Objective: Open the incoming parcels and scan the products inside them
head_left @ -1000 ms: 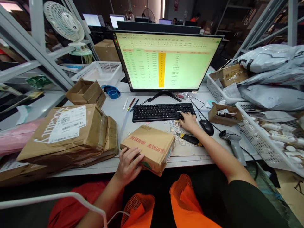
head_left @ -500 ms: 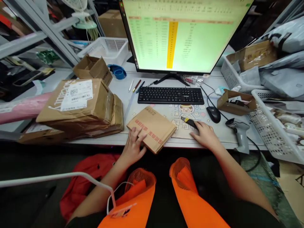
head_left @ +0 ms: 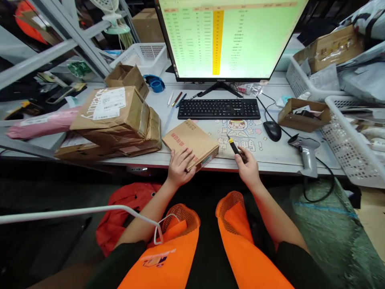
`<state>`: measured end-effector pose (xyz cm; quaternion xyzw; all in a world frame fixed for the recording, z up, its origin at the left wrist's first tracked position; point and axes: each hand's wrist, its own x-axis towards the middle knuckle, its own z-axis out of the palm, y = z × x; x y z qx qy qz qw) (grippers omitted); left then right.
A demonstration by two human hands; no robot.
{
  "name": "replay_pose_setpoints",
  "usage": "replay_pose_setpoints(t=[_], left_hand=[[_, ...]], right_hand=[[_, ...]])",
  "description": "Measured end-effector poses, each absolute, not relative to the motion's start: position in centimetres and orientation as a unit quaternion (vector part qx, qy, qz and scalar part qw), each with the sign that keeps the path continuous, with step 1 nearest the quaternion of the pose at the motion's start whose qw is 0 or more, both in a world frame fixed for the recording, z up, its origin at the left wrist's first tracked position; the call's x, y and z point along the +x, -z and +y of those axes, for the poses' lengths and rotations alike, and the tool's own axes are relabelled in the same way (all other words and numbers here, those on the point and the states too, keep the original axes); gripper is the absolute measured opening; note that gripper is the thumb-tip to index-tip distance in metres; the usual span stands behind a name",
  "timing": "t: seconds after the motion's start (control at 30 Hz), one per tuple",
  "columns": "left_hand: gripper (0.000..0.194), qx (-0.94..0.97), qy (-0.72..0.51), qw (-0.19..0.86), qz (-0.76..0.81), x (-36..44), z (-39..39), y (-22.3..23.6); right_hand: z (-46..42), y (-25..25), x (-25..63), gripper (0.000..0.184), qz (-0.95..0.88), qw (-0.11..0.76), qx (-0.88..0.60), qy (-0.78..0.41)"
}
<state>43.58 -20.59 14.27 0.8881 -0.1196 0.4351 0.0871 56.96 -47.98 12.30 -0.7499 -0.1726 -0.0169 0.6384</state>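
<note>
A flat brown cardboard box (head_left: 200, 138) with red printing lies at the front of the desk, its near corner by the edge. My left hand (head_left: 180, 166) grips its near left side, fingers across the top and thumb at the front side. In my right hand (head_left: 248, 164) is a box cutter (head_left: 233, 146) with a black and yellow handle, closed in the fingers. Its blade points up and away, over the printed desk mat (head_left: 210, 126), just right of the box and apart from it.
Behind the mat are a keyboard (head_left: 219, 109) and a monitor (head_left: 231, 40). A mouse (head_left: 272, 131), a barcode scanner (head_left: 306, 154) and a small open box (head_left: 303, 116) are on the right, beside white baskets (head_left: 351, 144). Stacked cartons (head_left: 117, 120) stand left.
My right hand has lifted the box cutter off the mat and drawn it left towards the box, blade turned upward. The box has turned, and its right end now shows.
</note>
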Motion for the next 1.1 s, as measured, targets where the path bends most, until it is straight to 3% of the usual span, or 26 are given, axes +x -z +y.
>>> replay_pose_setpoints(t=[0.23,0.43,0.63,0.83,0.93,1.1], left_hand=[[0.039,0.814,-0.545,0.184,-0.085,40.6,-18.3,-11.9],[0.051,0.765,-0.603,0.22,0.048,39.3,-16.9,-9.9],[0.049,0.825,-0.526,0.203,0.025,40.2,-19.2,-10.6],[0.063,0.835,-0.525,0.125,-0.112,44.0,-19.9,-16.9],[0.045,0.829,-0.491,0.163,-0.213,45.7,-19.5,-19.3],[0.048,0.813,-0.511,0.191,-0.204,47.5,-21.6,-18.9]], right_hand=[[-41.7,-12.6,51.9,0.065,-0.085,0.79,-0.58,-0.179],[-38.7,-12.4,48.8,0.062,-0.068,0.814,-0.504,-0.282],[-37.9,-15.8,50.3,0.054,-0.128,0.854,-0.483,-0.146],[-37.2,-21.9,56.8,0.053,-0.276,0.718,-0.616,-0.172],[-39.1,-22.2,56.2,0.05,-0.307,0.661,-0.682,-0.059],[-46.7,-19.2,50.8,0.045,-0.346,0.521,-0.767,0.144]])
